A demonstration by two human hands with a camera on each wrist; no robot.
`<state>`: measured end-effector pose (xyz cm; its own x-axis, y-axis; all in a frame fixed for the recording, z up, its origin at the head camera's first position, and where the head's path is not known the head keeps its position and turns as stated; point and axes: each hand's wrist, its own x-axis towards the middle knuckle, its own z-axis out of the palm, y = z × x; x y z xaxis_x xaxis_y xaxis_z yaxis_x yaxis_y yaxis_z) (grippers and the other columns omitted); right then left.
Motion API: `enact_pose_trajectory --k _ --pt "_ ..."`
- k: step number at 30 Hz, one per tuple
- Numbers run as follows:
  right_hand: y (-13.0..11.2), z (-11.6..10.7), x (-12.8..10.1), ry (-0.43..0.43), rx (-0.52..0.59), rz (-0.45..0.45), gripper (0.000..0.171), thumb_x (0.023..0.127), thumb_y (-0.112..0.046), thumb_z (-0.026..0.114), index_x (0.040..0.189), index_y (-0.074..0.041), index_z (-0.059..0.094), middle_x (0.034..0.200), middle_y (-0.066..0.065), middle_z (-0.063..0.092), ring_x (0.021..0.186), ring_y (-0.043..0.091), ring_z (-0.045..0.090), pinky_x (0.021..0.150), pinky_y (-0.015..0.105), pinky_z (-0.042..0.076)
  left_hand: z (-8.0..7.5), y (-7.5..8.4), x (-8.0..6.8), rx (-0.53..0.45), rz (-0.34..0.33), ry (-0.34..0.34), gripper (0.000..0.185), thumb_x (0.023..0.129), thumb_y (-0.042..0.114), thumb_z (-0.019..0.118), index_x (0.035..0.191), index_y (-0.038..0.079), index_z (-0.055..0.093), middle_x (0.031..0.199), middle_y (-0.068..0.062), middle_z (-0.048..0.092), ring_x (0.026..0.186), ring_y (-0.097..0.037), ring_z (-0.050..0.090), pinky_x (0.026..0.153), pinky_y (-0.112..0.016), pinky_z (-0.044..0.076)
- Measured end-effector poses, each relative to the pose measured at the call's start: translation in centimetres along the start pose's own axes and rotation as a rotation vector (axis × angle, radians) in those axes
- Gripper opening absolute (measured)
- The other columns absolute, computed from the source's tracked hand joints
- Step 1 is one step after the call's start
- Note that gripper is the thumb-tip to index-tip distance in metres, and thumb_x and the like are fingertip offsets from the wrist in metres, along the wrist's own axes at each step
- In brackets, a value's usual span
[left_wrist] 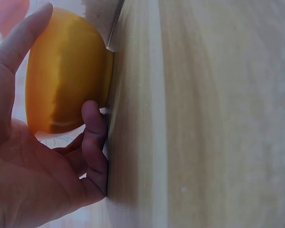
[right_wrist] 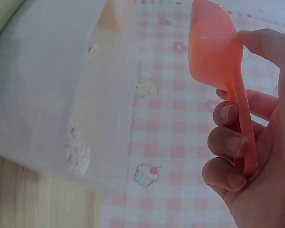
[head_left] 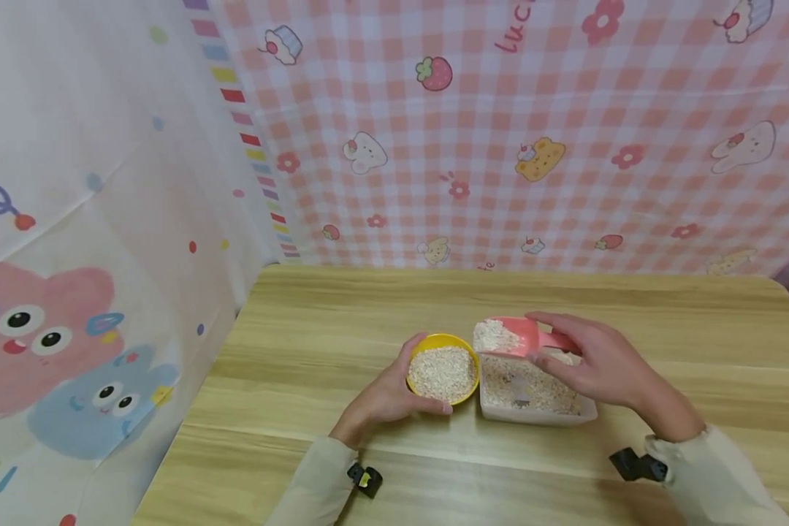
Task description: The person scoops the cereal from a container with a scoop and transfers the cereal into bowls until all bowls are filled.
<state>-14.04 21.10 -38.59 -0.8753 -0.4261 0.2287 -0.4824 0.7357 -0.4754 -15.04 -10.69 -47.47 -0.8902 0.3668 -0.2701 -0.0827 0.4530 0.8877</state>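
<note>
My left hand (head_left: pixel 392 392) holds a yellow bowl (head_left: pixel 476 387) from its left side, thumb along the near rim; the bowl stands on the table with pale flakes (head_left: pixel 442 372) like oats in it. In the left wrist view the bowl's side (left_wrist: pixel 69 71) lies between thumb and fingers. My right hand (head_left: pixel 598 358) grips the handle of a pink scoop (head_left: pixel 531 334), loaded with flakes (head_left: pixel 495 335), above the back of a white translucent box (head_left: pixel 539 418). More flakes lie in that box, right beside the bowl. Curled fingers wrap the scoop's handle (right_wrist: pixel 244 128) in the right wrist view.
The wood-patterned table (head_left: pixel 315 314) carries the bowl and box. A pink checked cloth (head_left: pixel 401 204) hangs behind its back edge, and a white cloth with cartoon figures (head_left: pixel 191 168) hangs at the left. Each wrist wears a black mount (head_left: pixel 638 465).
</note>
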Motion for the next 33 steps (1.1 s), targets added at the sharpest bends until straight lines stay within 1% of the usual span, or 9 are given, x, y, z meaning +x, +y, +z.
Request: enact_pose_trajectory --k 3,9,16,22,29,33 --pt "-0.6 0.1 0.6 -0.008 -0.01 -0.011 0.055 0.09 -0.035 0.071 0.138 -0.012 0.058 0.124 0.013 0.067 0.101 0.025 0.065 0.082 0.05 0.052 0.0 0.0 -0.1 -0.003 -0.004 -0.001 0.122 0.064 0.04 0.093 0.157 0.034 0.014 0.154 -0.01 0.038 0.139 -0.029 0.037 0.114 -0.058 0.025" --pt "-1.2 0.5 1.6 -0.01 -0.016 -0.045 0.055 0.09 -0.036 0.07 0.139 -0.013 0.058 0.129 0.012 0.066 0.111 0.031 0.065 0.088 0.055 0.052 0.0 0.2 0.0 -0.017 -0.004 -0.004 0.123 0.064 0.039 0.094 0.157 0.035 0.014 0.154 -0.006 0.039 0.141 -0.027 0.036 0.115 -0.058 0.023" --pt "-1.7 1.0 2.6 -0.019 -0.05 -0.086 0.056 0.09 -0.037 0.07 0.138 -0.012 0.059 0.128 0.011 0.067 0.109 0.03 0.066 0.087 0.053 0.053 0.0 0.1 -0.1 -0.016 -0.014 -0.001 0.122 0.065 0.037 0.093 0.157 0.035 0.014 0.155 -0.007 0.037 0.141 -0.028 0.035 0.115 -0.059 0.023" --pt "-1.9 1.5 3.2 -0.03 -0.089 -0.107 0.057 0.088 -0.035 0.072 0.138 -0.01 0.059 0.129 0.012 0.066 0.108 0.03 0.066 0.086 0.052 0.053 -0.1 0.0 -0.1 -0.001 -0.002 -0.003 0.122 0.066 0.038 0.093 0.158 0.034 0.013 0.157 -0.011 0.034 0.142 -0.031 0.034 0.115 -0.06 0.023" --pt "-2.1 2.1 3.6 -0.046 -0.129 -0.116 0.061 0.086 -0.035 0.074 0.14 -0.012 0.057 0.13 0.014 0.064 0.112 0.033 0.065 0.087 0.053 0.053 -0.1 0.2 -0.1 -0.017 0.005 -0.007 0.12 0.066 0.036 0.093 0.157 0.036 0.014 0.156 -0.006 0.036 0.141 -0.027 0.035 0.115 -0.058 0.024" --pt "-2.3 2.3 3.8 -0.044 -0.15 -0.128 0.061 0.086 -0.036 0.074 0.14 -0.013 0.057 0.127 0.014 0.066 0.109 0.033 0.066 0.083 0.053 0.054 -0.1 0.2 -0.2 -0.028 -0.005 -0.008 0.12 0.066 0.036 0.093 0.157 0.037 0.015 0.156 -0.005 0.036 0.141 -0.028 0.035 0.115 -0.059 0.024"
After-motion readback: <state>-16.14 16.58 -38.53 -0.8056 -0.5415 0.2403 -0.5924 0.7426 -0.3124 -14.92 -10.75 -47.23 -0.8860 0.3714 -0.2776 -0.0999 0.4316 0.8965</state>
